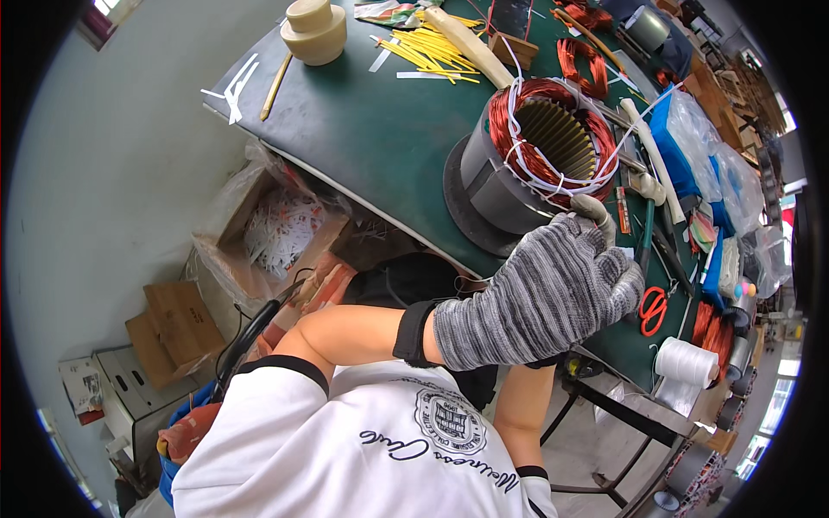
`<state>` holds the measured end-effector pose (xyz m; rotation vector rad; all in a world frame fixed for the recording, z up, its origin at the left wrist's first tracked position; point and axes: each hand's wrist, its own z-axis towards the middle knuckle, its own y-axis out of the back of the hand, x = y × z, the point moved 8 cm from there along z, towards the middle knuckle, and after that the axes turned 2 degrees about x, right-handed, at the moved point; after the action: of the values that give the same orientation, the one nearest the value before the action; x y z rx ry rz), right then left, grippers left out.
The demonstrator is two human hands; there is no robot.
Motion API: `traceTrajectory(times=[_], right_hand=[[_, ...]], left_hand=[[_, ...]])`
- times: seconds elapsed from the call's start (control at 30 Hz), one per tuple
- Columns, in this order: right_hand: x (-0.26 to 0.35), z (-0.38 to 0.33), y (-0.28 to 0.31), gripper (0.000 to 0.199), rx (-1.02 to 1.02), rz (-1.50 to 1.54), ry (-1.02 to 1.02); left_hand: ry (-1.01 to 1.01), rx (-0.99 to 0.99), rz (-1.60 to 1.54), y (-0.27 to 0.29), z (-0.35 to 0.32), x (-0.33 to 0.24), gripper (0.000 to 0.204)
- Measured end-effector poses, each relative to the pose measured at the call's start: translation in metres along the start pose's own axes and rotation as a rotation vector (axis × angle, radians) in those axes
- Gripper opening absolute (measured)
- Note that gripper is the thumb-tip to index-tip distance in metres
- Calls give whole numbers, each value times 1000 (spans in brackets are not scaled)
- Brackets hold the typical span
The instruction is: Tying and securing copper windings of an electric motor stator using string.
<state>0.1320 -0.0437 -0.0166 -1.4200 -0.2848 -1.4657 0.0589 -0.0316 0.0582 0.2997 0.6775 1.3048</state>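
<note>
A grey motor stator (490, 186) stands on the green bench top (389, 155), its slotted bore facing up. Red-brown copper windings (503, 121) ring its upper end, with white lacing cord (561, 185) looped and knotted around them. My left hand (535, 298), in a grey striped knit glove, is at the stator's near rim, its fingers curled. Whatever is between them is hidden. My right hand is mostly hidden behind the left glove; its forearm (522, 401) rises from below. Some gloved fingertips (592, 211) touch or nearly touch the rim; which hand they belong to is unclear.
Red-handled scissors (654, 311) and a white thread spool (686, 363) lie to the right. Yellow sticks (432, 50), a wooden mallet-like bar (466, 45) and a cream round block (315, 34) are at the back. Below left stands a box of paper scraps (285, 229).
</note>
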Motion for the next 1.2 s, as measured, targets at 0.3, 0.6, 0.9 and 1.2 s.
traceTrajectory(times=[0.3,0.6,0.9,1.2], right_hand=[[-18,-18,12,24,-197,-168,122],[-18,-16,15,20,-234,-375,67],[-17,-16,12,23,-193,-301,37],[27,13,-62,18,230,1102,-557]], left_hand=[[752,-129,-1026,47,-30,96,17],[832,-148,-801,25,-52,144,18],[-111,187,236,19,16,45,41],[-379,-44,335,0,-1,80,37]])
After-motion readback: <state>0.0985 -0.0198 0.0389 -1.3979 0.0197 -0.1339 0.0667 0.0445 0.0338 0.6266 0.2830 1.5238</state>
